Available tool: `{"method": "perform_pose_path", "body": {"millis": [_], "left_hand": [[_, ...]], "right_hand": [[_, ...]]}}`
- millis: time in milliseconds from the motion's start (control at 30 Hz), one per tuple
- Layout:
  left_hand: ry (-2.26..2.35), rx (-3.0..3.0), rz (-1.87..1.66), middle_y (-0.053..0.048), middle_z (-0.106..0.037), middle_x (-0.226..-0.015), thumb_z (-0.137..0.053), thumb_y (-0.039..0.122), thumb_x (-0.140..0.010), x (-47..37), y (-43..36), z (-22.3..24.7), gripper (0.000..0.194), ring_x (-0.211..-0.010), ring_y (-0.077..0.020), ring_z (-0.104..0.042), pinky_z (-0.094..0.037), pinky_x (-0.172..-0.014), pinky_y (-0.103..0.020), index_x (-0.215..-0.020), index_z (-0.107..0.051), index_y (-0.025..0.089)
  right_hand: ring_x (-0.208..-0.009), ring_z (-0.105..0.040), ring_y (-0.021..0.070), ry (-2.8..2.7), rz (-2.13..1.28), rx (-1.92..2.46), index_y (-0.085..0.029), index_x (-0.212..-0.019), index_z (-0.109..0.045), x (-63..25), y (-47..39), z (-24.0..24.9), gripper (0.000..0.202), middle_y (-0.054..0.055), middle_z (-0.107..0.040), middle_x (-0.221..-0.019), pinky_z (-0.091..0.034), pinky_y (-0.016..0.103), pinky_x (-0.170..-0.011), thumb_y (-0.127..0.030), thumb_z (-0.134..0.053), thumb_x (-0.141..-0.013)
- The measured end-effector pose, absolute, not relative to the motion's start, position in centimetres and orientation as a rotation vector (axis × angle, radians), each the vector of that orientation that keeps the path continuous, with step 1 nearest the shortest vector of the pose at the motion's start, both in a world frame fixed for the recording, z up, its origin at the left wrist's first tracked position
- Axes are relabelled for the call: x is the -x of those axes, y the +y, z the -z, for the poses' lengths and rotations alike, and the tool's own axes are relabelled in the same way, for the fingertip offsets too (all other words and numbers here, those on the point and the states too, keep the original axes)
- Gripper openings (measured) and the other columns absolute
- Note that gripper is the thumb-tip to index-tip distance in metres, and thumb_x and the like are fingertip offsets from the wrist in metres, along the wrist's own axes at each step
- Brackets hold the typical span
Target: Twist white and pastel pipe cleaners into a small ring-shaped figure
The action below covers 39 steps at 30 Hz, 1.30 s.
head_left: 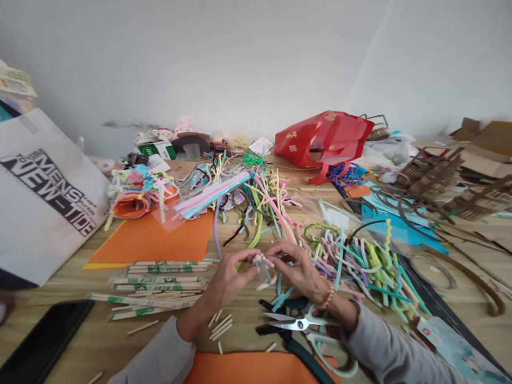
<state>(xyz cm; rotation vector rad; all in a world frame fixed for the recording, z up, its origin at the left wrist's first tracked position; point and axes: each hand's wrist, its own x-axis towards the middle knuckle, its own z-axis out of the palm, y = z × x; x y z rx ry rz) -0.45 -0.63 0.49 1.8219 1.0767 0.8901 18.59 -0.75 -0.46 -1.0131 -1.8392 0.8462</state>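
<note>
My left hand (pixel 231 278) and my right hand (pixel 295 268) meet at the middle of the table. Between their pinched fingertips is a small grey and white pipe-cleaner piece (pixel 263 271), with some pink at its right side. Its lower loop hangs below the fingers. A beaded bracelet circles my right wrist. White-handled scissors (pixel 301 324) lie partly open below my right hand, over dark green-handled pliers (pixel 298 349). Short wooden sticks (pixel 221 328) are scattered below my left hand.
Paper-wrapped chopsticks (pixel 160 288) and orange sheets (pixel 160 240) are at left, with a phone (pixel 46 341) nearer. Colourful pipe cleaners (pixel 368 266) lie in piles at right and centre. Behind are a red bag (pixel 324 138) and, far left, a white bag (pixel 52 197).
</note>
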Motion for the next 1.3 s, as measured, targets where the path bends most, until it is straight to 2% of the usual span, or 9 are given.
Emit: {"method": "perform_pose_path", "body": {"millis": [267,433,600,733,833,967,1100,1233,1300], "left_hand": [[1.042,-1.647,-0.964,-0.006,-0.071,-0.095,-0.063,0.022,-0.076,0.7,-0.1,0.8,0.023,-0.086,-0.02,-0.063,-0.049,-0.08,-0.031,-0.098,-0.068,0.015],[0.959,-1.512,-0.949,-0.007,-0.072,-0.098,-0.064,0.027,-0.078,0.7,0.1,1.4,0.027,-0.089,-0.0214,-0.065,-0.051,-0.082,-0.033,-0.102,-0.067,0.015],[0.934,-1.494,-0.929,-0.008,-0.072,-0.104,-0.063,0.026,-0.079,0.4,-0.1,1.2,0.03,-0.097,-0.0227,-0.065,-0.051,-0.086,-0.033,-0.106,-0.067,0.015],[0.983,-1.61,-0.939,-0.008,-0.073,-0.103,-0.063,0.022,-0.078,0.4,-0.5,0.8,0.027,-0.095,-0.0224,-0.066,-0.05,-0.087,-0.033,-0.104,-0.068,0.015],[1.037,-1.747,-0.972,-0.006,-0.073,-0.1,-0.063,0.019,-0.077,0.5,-0.6,0.7,0.023,-0.094,-0.0216,-0.066,-0.05,-0.086,-0.033,-0.1,-0.069,0.017],[1.144,-1.935,-1.096,-0.006,-0.073,-0.099,-0.061,0.012,-0.076,0.6,-0.5,0.9,0.024,-0.093,-0.021,-0.066,-0.05,-0.086,-0.033,-0.099,-0.067,0.018],[1.134,-2.241,-1.267,-0.006,-0.072,-0.097,-0.056,0.008,-0.078,0.5,-0.4,1.2,0.027,-0.092,-0.0203,-0.065,-0.05,-0.085,-0.033,-0.102,-0.064,0.018],[1.129,-2.519,-1.365,-0.006,-0.071,-0.096,-0.055,0.005,-0.08,0.6,-0.8,1.2,0.03,-0.095,-0.0211,-0.062,-0.05,-0.086,-0.035,-0.107,-0.063,0.018],[1.119,-2.615,-1.372,-0.006,-0.071,-0.097,-0.055,0.006,-0.082,0.6,-1.0,1.0,0.032,-0.098,-0.0217,-0.061,-0.05,-0.088,-0.036,-0.11,-0.062,0.019]], "right_hand": [[-0.079,-0.058,0.0174,-1.886,-0.754,0.936,-0.019,-0.088,-0.067,-18.2,-1.6,0.1,0.017,0.005,-0.061,-0.083,-0.048,0.03,-0.074,-0.027,-0.052,-0.092],[-0.084,-0.058,0.0178,-1.886,-0.702,0.925,-0.019,-0.084,-0.066,-18.1,-1.5,0.4,0.014,0.006,-0.06,-0.087,-0.048,0.03,-0.076,-0.026,-0.056,-0.09],[-0.086,-0.058,0.017,-1.926,-0.662,0.906,-0.02,-0.083,-0.064,-18.0,-1.5,0.3,0.008,0.006,-0.058,-0.092,-0.048,0.03,-0.078,-0.02,-0.057,-0.088],[-0.081,-0.056,0.0153,-1.916,-0.692,0.94,-0.019,-0.084,-0.059,-18.0,-1.6,0.6,0.004,0.004,-0.057,-0.088,-0.047,0.026,-0.071,-0.017,-0.056,-0.087],[-0.075,-0.055,0.0141,-1.869,-0.787,0.999,-0.018,-0.082,-0.056,-18.0,-1.4,0.7,0.006,0.003,-0.057,-0.083,-0.046,0.023,-0.064,-0.022,-0.058,-0.086],[-0.078,-0.056,0.0153,-1.809,-0.892,1.078,-0.018,-0.084,-0.061,-18.2,-1.1,0.3,0.013,0.003,-0.059,-0.084,-0.044,0.024,-0.064,-0.029,-0.056,-0.087],[-0.071,-0.054,0.014,-1.666,-0.948,1.168,-0.017,-0.083,-0.063,-18.2,-1.2,-0.2,0.023,0.002,-0.06,-0.076,-0.041,0.024,-0.061,-0.037,-0.054,-0.089],[-0.055,-0.049,0.0094,-1.507,-1.314,1.103,-0.015,-0.067,-0.06,-17.8,-1.4,-0.1,0.041,0.0,-0.056,-0.063,-0.037,0.021,-0.051,-0.051,-0.054,-0.086],[-0.05,-0.052,0.0088,-1.355,-1.598,1.014,-0.014,-0.067,-0.06,-17.5,-1.4,0.4,0.046,0.0,-0.059,-0.061,-0.039,0.019,-0.047,-0.056,-0.055,-0.084]]}}
